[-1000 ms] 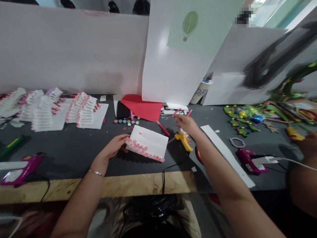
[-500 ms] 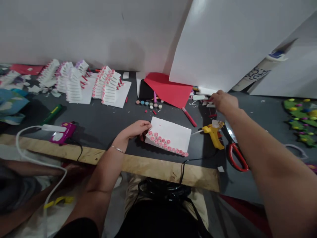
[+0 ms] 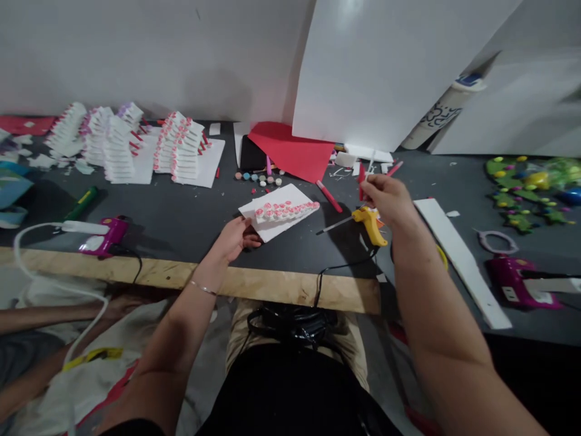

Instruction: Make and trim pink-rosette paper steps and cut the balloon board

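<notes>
The white card bearing pink paper roses was pinched at its near corner by the left hand, its long axis slanting toward the right hand, whose hold could not be told.

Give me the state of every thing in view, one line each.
left hand: gripping the white card
white card: lifted, tilted
pink paper roses: in a row along one card edge
right hand: raised, pinching a thin red strip
yellow glue gun: lying on its side, untouched
red paper sheet: flat, partly under the white board
white board: leaning upright
fanned white cards: stacked on a white sheet
</notes>
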{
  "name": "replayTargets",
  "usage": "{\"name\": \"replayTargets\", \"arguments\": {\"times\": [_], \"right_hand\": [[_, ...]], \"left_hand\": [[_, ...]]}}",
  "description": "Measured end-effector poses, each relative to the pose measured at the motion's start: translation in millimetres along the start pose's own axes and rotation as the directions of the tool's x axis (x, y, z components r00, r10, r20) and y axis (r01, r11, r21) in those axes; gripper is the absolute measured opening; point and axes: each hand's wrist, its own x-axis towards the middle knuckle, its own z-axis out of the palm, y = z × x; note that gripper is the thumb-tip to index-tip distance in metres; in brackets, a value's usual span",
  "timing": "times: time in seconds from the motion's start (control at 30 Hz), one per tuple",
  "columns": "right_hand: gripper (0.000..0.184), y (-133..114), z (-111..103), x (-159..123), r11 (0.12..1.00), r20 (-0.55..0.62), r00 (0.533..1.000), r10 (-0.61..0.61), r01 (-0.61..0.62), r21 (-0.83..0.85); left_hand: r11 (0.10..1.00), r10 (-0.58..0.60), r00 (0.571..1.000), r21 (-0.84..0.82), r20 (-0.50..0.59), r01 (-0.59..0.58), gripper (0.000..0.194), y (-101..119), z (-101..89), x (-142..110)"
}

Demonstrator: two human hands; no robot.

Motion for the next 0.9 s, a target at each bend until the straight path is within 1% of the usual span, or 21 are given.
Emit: {"name": "replayTargets", "arguments": {"times": [0.07, 0.13, 0.2, 0.27, 0.33, 0.4, 0.47, 0.57, 0.63, 0.7, 0.77, 0.8, 0.83, 0.87, 0.9], "right_hand": [[0.017, 0.7, 9.1, -19.6, 0.999, 0.003, 1.000, 0.016, -0.017, 0.050], [0.018, 0.9, 17.0, -35.7, 1.000, -0.016, 1.000, -0.002, 0.002, 0.008], [0.020, 0.7, 23.4, -48.3, 0.995, -0.050, 0.996, -0.071, 0.068, -0.077], [0.019, -0.2, 28.8, -57.6, 0.976, -0.107, 0.978, -0.179, 0.163, -0.147], [0.017, -2.2, 33.4, -64.6, 0.953, -0.169, 0.947, -0.275, 0.246, -0.176], [0.016, -5.3, 38.0, -70.3, 0.944, -0.199, 0.928, -0.316, 0.287, -0.162], [0.017, -8.6, 43.0, -75.2, 0.952, -0.185, 0.934, -0.304, 0.289, -0.103], [0.021, -11.8, 51.6, -80.2, 0.971, -0.101, 0.970, -0.219, 0.227, 0.071], [0.024, -11.7, 57.2, -81.1, 0.967, -0.046, 0.985, -0.165, 0.171, 0.191], [0.028, -10.0, 62.0, -80.1, 0.956, -0.021, 0.991, -0.131, 0.132, 0.263], [0.030, -7.6, 65.3, -78.5, 0.953, -0.009, 0.994, -0.105, 0.103, 0.286], [0.031, -6.5, 66.4, -77.9, 0.952, -0.006, 0.996, -0.092, 0.089, 0.294], [0.031, -5.6, 67.1, -77.8, 0.950, -0.006, 0.997, -0.077, 0.076, 0.303], [0.032, -5.0, 67.4, -78.0, 0.947, -0.009, 0.998, -0.063, 0.062, 0.315], [0.032, -4.6, 67.4, -78.6, 0.944, -0.010, 0.999, -0.050, 0.051, 0.326]], "left_hand": [[1.000, 0.014, 1.000, 0.016, -0.026, -0.013, 0.014, -1.5, 8.4, 0.4], [0.997, 0.032, 0.998, 0.072, -0.050, -0.028, 0.012, -1.4, 14.8, 2.2], [0.989, 0.061, 0.995, 0.141, -0.073, -0.050, 0.010, -0.6, 18.4, 3.3], [0.979, 0.081, 0.992, 0.193, -0.095, -0.061, 0.008, 0.5, 19.6, 2.3], [0.976, 0.089, 0.989, 0.208, -0.119, -0.063, 0.010, 1.7, 18.9, -0.7], [0.976, 0.099, 0.986, 0.207, -0.135, -0.070, 0.013, 3.0, 16.2, -4.7], [0.970, 0.113, 0.982, 0.229, -0.153, -0.076, 0.014, 4.0, 11.4, -8.5], [0.935, 0.124, 0.975, 0.350, -0.187, -0.052, 0.017, 3.6, 0.3, -13.0], [0.892, 0.150, 0.962, 0.452, -0.226, -0.033, 0.027, 1.3, -8.3, -15.7], [0.849, 0.206, 0.946, 0.527, -0.250, -0.046, 0.036, -2.2, -16.0, -17.8], [0.776, 0.328, 0.912, 0.621, -0.246, -0.111, 0.036, -5.3, -21.6, -17.6], [0.711, 0.418, 0.878, 0.686, -0.233, -0.157, 0.034, -6.0, -23.6, -16.1], [0.623, 0.520, 0.830, 0.754, -0.204, -0.206, 0.030, -6.0, -25.3, -13.5], [0.520, 0.613, 0.776, 0.816, -0.153, -0.250, 0.028, -5.3, -26.7, -9.9], [0.415, 0.680, 0.729, 0.862, -0.083, -0.290, 0.027, -4.3, -28.1, -5.6]]}}
